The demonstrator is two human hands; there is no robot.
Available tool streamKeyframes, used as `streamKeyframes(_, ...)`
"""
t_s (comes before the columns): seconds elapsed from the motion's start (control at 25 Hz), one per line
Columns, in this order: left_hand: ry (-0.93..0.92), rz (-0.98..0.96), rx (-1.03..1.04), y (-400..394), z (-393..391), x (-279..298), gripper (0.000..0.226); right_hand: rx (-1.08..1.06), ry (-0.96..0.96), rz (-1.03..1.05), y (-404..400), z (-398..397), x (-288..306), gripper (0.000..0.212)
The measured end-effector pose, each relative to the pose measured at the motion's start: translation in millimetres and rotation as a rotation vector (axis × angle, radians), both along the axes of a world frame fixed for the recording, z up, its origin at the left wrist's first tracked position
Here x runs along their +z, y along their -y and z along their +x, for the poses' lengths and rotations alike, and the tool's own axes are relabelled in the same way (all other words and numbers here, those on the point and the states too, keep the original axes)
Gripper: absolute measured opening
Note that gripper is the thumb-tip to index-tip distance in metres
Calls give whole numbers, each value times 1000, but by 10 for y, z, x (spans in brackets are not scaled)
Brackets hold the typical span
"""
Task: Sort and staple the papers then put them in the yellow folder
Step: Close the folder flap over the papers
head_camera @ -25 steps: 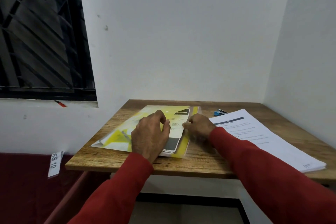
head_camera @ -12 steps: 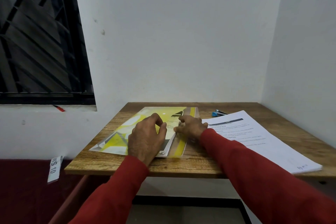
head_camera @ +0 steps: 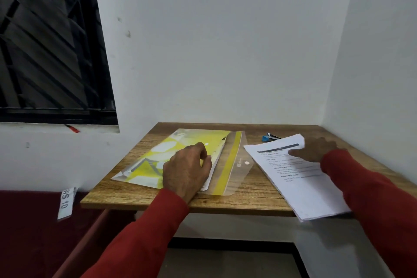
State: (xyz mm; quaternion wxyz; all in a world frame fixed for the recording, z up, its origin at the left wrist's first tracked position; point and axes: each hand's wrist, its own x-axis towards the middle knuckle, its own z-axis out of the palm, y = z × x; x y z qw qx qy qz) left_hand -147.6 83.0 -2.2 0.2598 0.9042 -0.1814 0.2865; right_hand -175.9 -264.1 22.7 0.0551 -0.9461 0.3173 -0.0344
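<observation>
Your left hand (head_camera: 187, 168) lies at 9 o'clock on the desk (head_camera: 248, 201), fingers loosely curved, pressing the yellow folder (head_camera: 158, 160), whose flap lies open. Your right hand (head_camera: 316, 150), at 3 o'clock, rests its straight fingers on the stack of papers (head_camera: 300, 187). The blue stapler (head_camera: 269, 136) sits at 12 o'clock.

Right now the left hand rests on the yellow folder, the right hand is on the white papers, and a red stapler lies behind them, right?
Not quite: the stapler is blue, as the head view shows. The left hand does rest on the yellow folder, the right hand on the white papers.
</observation>
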Motion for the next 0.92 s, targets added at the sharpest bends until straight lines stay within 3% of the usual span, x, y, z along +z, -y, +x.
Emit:
streamKeyframes(0.08, 5, -3, 9, 14, 2, 62, 18, -4, 12, 68, 243, -65, -60, 87)
streamKeyframes(0.2, -7, -15, 21, 36, 18, 145, 17, 33, 19, 124, 433, -82, -45, 107)
streamKeyframes(0.32, -23, -12, 26, 49, 19, 146, 17, 22, 2, 268, 585, -115, 28, 75)
streamKeyframes(0.4, -33, -7, 22, 69, -5, 119, 17, 49, 38, 373, 803, -65, -30, 85)
streamKeyframes(0.48, -39, -11, 26, 89, -32, 96, 16, 207, 131, 448, 999, -10, -116, 92)
streamKeyframes(0.56, -38, -10, 29, 93, -40, 79, 16, 369, 298, 556, 705, -194, 29, 67)
streamKeyframes(0.64, -39, -11, 26, 85, -33, 75, 17, 356, 410, 795, 464, -425, 189, 56)
streamKeyframes(0.72, -31, -11, 29, 85, -37, 75, 17, 269, 468, 941, 512, -504, 211, 73)
streamKeyframes(0.84, 19, 52, 31, 129, -76, 25, 18, 217, 523, 1105, 580, -544, 287, 58)
streamKeyframes(0.92, 22, 93, 24, 162, -108, -30, 18, 207, 543, 1142, 530, -567, 338, 76)
